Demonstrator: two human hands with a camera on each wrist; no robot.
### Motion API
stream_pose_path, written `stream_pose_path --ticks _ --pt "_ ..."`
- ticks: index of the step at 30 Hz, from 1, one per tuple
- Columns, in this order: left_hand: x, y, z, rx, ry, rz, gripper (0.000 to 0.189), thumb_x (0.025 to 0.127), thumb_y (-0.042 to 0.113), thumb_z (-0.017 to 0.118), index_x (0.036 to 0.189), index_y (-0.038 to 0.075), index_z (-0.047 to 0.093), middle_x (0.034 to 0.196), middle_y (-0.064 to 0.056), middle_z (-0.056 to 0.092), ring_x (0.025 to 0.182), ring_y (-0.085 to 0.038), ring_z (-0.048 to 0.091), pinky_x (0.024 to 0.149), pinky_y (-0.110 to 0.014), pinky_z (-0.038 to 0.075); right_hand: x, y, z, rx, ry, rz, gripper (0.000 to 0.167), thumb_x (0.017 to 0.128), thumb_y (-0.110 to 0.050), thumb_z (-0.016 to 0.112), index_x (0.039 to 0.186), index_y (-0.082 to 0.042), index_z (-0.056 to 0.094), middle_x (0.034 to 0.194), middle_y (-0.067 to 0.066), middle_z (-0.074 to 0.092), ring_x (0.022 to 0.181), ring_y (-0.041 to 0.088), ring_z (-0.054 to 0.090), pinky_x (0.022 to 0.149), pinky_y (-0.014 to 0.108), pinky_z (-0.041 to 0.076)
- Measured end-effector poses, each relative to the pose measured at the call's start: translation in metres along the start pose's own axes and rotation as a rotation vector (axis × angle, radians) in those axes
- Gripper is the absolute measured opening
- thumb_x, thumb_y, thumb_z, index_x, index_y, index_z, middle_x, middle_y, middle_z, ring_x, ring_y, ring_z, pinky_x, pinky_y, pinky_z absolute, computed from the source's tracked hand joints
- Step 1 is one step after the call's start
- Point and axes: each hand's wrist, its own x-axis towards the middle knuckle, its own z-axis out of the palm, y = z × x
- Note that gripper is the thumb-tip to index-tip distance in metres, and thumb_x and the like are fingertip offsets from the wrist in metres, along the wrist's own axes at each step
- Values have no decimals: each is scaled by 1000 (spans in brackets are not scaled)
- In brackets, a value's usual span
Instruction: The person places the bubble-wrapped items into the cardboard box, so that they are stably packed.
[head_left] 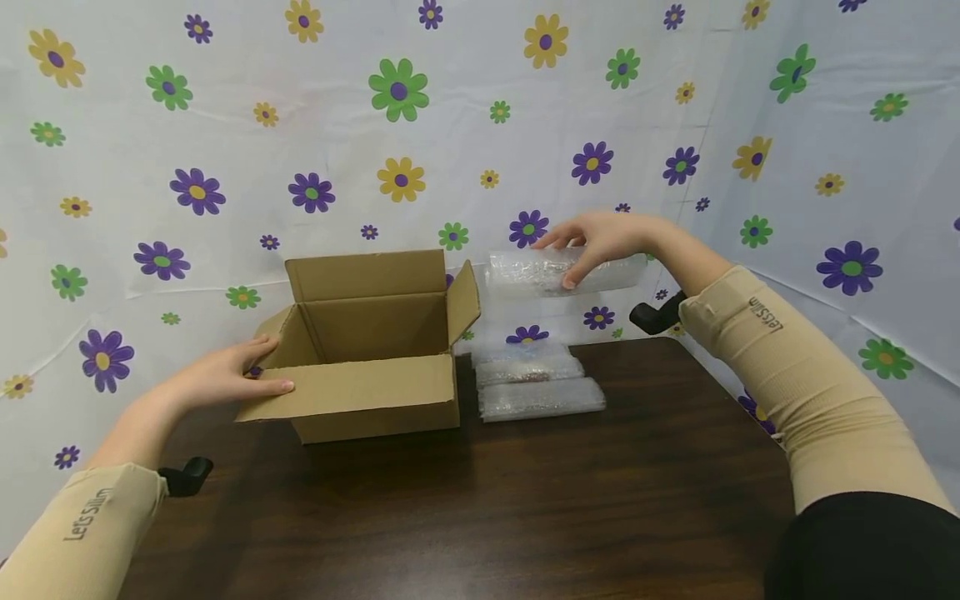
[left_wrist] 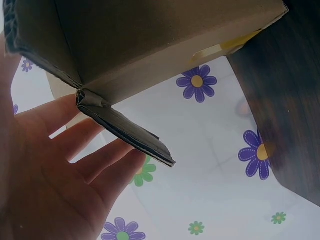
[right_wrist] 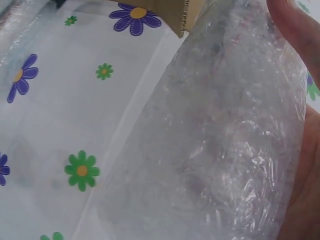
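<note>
Left hand, fingers apart, touches a box; right hand clamps its fingers on a plastic roll, more rolls below them on the tabletop.

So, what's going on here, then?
A person's right hand holds a clear plastic roll up off the table, while their left hand touches the flaps at the near left corner of an open box. More rolls lie on the table, just right of the box.
</note>
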Motion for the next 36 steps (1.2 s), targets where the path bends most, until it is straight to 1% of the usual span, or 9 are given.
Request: stream_pose_path --ticks 3,8,14,17,22,27,32,36 --pt "-1 -1 0 7 4 4 92 86 48 68 148 -8 29 150 -36 22 134 -58 21 100 -72 23 7 -8 -6 -8 -4 -1 79 74 -36 85 143 -18 50 145 19 44 133 43 37 102 64 34" --pt "-1 -3 -1 9 4 5 92 86 48 68 148 -8 29 150 -36 21 134 -58 21 100 -72 23 20 -23 -13 9 1 -19 80 74 -35 85 144 -19 49 146 15 43 134 39 36 102 57 38" --pt "-1 -4 -2 18 6 9 92 86 48 68 148 -8 29 150 -36 22 133 -58 22 100 -72 23 37 -43 -16 -2 19 -34 80 73 -38 85 143 -23 50 144 13 46 130 30 41 100 50 40" --pt "-2 -4 -2 13 5 11 92 86 48 68 148 -8 29 150 -37 22 133 -58 22 100 -72 23 45 -53 -16 -5 17 -48 81 73 -39 85 144 -23 49 145 13 45 131 30 40 102 49 39" --pt "-4 -4 -1 12 7 8 92 86 48 68 148 -8 29 149 -37 22 133 -58 23 100 -72 24 59 -68 -12 -39 29 -72 79 73 -40 84 143 -25 50 143 11 48 132 30 41 101 49 40" --pt "-4 -3 2 -3 8 6 92 86 48 68 148 -8 28 150 -36 23 133 -57 23 101 -71 24 73 -83 -4 -60 46 -98 78 73 -41 84 142 -27 51 140 9 49 129 26 43 101 47 40" --pt "-5 -1 1 8 16 8 92 86 49 68 148 -8 29 149 -36 24 133 -57 23 101 -71 24 87 -96 4 -65 55 -141 76 75 -40 83 143 -27 51 141 8 49 130 24 42 102 43 39" --pt "-4 1 0 14 18 9 92 86 50 67 148 -7 29 150 -35 24 133 -56 24 101 -71 25 98 -107 10 -76 60 -166 75 75 -39 83 142 -26 52 138 8 51 128 20 44 98 37 42"
